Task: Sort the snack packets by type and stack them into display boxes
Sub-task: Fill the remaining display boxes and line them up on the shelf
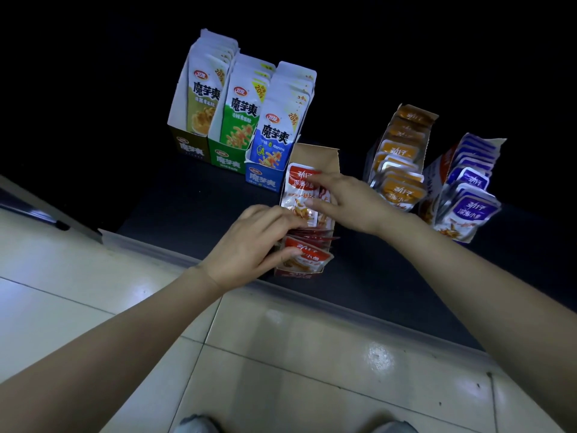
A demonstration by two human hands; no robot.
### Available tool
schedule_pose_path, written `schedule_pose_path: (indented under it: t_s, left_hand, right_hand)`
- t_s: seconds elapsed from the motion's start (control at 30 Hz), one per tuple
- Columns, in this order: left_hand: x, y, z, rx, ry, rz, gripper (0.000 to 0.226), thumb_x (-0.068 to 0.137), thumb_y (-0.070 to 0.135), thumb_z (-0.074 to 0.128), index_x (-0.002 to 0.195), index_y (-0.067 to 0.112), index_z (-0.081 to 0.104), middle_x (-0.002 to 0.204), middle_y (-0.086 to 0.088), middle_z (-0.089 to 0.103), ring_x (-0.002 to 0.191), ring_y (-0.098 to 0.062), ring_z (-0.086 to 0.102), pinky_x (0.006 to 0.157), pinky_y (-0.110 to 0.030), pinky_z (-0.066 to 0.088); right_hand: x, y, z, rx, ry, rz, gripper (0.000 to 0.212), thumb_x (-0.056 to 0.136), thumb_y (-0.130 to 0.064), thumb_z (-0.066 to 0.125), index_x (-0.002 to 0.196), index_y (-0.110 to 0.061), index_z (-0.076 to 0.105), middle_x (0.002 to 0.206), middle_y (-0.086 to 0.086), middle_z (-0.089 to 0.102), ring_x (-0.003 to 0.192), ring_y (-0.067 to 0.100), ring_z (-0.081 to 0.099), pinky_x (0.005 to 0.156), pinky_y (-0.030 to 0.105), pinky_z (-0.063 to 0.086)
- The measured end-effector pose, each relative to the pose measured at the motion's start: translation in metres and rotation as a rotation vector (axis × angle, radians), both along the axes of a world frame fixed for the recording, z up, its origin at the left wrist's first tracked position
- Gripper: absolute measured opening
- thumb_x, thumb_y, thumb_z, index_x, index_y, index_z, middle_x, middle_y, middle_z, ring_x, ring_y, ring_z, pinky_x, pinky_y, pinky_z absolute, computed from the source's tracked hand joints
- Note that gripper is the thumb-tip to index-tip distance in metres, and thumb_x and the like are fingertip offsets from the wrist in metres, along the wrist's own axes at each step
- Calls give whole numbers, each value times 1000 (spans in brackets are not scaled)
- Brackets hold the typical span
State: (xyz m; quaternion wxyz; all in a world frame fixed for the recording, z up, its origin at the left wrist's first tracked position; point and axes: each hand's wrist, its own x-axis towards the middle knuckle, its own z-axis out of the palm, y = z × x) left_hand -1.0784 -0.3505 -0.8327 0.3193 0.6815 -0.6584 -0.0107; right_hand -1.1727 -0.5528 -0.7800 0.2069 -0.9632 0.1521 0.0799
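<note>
Left hand [265,242] grasps the near bundle of red packets [307,259]: thumb on the front face, fingers curled over the tops. Right hand [346,201] is not clenched. Its fingers [315,179] lie roughly straight across the face of the far red packet [298,195]. Thumb is hidden, so this reads as pressing, not pinching.

Both hands work in the red box [324,160], straight ahead, with its near end at the table's front edge. Key relation: the box's long axis runs near-to-far, tilted slightly right at the far end, and the packets stand face-on across it. Left hand holds the near end of the row, right hand the far end. A few loose packets lean between them, half hidden under the fingers.

Judgement: the next move is a squeeze along that axis to close up the row. The right hand is nearer the upright packet, so it most likely does the tucking while the left braces.

Outward:
- The blue box [262,181] sits just beside the red box's far-left corner, with the green box [226,159] and olive box [187,146] beyond it to the left.
- The orange box [401,151] is to the right and the purple box [468,195] further right. Both look full.
- Everything sits on a dark table [193,198], with tiled floor [281,339] on the near side.
</note>
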Motion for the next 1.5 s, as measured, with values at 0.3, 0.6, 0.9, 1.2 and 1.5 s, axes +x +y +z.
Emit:
schedule_pose_path:
  t_s: [0.3,0.6,0.9,1.2,1.5]
  left_hand:
    - [1,-9,-3,-33,15,-6,39,97,46,46,124,18,51,115,0,59,102,-14,55,91,-25,35]
    - [3,-12,-6,-45,4,-17,40,97,47,45,123,17,50,115,-2,59,101,-18,58,86,-32,43]
    - [4,-14,-4,-40,-10,-24,37,97,43,49,121,15,54,113,-1,58,97,-20,59,82,-35,45]
    - [4,-15,0,-7,12,-30,42,97,46,47,120,12,56,112,-3,59,98,-20,60,81,-39,49]
    - [1,-12,3,-13,14,-60,39,97,45,47,121,14,53,111,-3,59,98,-20,60,79,-41,52]
  right_hand:
    - [12,1,-8,-148,167,-47,75,94,-46,56,151,-14,19,146,13,43,124,31,47,99,42,43]
    - [8,-7,25,-226,105,31,50,98,-36,53,142,-16,44,136,8,54,119,25,54,94,36,47]
    - [22,-5,-12,-192,111,41,85,91,-32,64,156,-22,9,153,8,30,128,34,40,103,41,40]
    - [26,-12,-5,-154,190,29,67,85,-25,70,144,-17,41,134,7,57,121,26,52,97,35,44]
    - [10,-9,-11,-94,79,-30,44,78,-11,75,118,-19,58,126,3,49,112,23,54,81,25,39]
